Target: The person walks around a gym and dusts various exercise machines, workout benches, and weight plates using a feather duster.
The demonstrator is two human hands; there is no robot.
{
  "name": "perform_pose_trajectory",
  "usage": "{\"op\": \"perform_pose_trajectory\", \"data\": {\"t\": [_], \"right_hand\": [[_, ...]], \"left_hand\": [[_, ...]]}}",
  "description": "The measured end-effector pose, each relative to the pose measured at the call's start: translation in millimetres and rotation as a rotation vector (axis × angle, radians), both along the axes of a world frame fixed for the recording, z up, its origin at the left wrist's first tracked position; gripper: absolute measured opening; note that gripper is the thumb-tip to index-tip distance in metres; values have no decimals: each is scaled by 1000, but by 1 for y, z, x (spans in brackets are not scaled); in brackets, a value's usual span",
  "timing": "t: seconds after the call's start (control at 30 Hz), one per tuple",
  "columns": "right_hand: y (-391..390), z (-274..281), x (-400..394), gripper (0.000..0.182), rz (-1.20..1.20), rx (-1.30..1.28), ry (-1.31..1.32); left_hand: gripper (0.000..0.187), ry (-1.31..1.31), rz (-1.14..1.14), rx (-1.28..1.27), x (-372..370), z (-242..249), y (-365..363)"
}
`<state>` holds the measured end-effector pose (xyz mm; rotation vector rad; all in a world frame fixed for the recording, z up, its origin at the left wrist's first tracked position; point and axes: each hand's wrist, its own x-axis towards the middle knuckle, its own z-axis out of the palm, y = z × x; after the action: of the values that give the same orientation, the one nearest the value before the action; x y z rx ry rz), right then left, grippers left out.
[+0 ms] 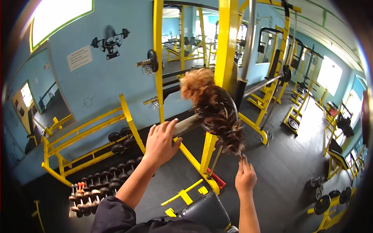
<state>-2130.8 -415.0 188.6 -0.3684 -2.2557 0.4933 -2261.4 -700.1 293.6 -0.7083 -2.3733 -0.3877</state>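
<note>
A feather duster [219,112], light brown at one end and dark brown along the rest, lies against a round plate on the yellow rack [227,42]. My right hand [245,176] is closed on the thin end of its handle, below the dark feathers. A grey bar sleeve [185,126] sticks out to the left of the duster. My left hand [160,143] rests at the sleeve's outer end, its fingers apart and slightly bent. Feathers hide part of the plate and the sleeve's inner end.
Below sits a black padded bench [206,211] with yellow bars. Dumbbells [95,188] line the floor at the lower left beside an empty-topped yellow frame [85,134]. A loaded barbell [264,84] and more machines stand to the right. Mirrors hang on the blue wall [105,73].
</note>
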Motion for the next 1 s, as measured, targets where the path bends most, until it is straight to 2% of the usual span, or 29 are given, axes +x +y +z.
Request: {"op": "perform_pose_trajectory", "data": {"t": [0.1,0.13,0.17,0.23,0.3,0.37,0.47,0.57,0.7,0.73,0.77,0.83,0.9,0.97,1.0], "right_hand": [[-11,-26,-1,32,94,-42,51],[-15,-30,0,31,141,-149,22],[-18,-34,-4,31,154,-145,22],[-29,-35,-12,32,189,-200,108],[-51,-23,-23,32,253,-265,72],[-67,-6,-29,31,243,-292,-146],[-64,-11,-30,31,150,-299,-75],[-50,-79,-31,35,65,-310,182],[-107,-160,-28,37,21,-778,244],[-126,-180,-34,35,-51,-438,239],[-146,-202,-31,30,74,-1241,103],[-209,-147,-35,22,186,-1543,73],[-241,-157,-62,20,391,-1727,63],[-275,-141,-93,16,400,-1719,132],[-289,-141,-108,17,368,-1705,162]], "left_hand": [[60,-106,25,-89,-7,-7,0],[60,-104,38,-85,-10,-11,-1],[57,-88,16,-70,-12,-14,-2],[55,-82,-2,-50,-15,-20,-1],[51,-51,-31,-14,-18,-25,-1],[48,-40,-37,-2,-15,-24,0],[50,-24,-59,12,-18,-25,-4],[53,36,-84,117,-18,-36,-3],[59,63,-186,199,-15,-53,-6],[59,89,-212,236,-14,-58,-9],[57,112,-229,264,-15,-64,-14],[53,175,-335,346,-22,-89,-33],[50,231,-396,379,-31,-114,-65],[50,215,-408,364,-49,-140,-110],[51,114,-370,371,-58,-152,-136]]}}
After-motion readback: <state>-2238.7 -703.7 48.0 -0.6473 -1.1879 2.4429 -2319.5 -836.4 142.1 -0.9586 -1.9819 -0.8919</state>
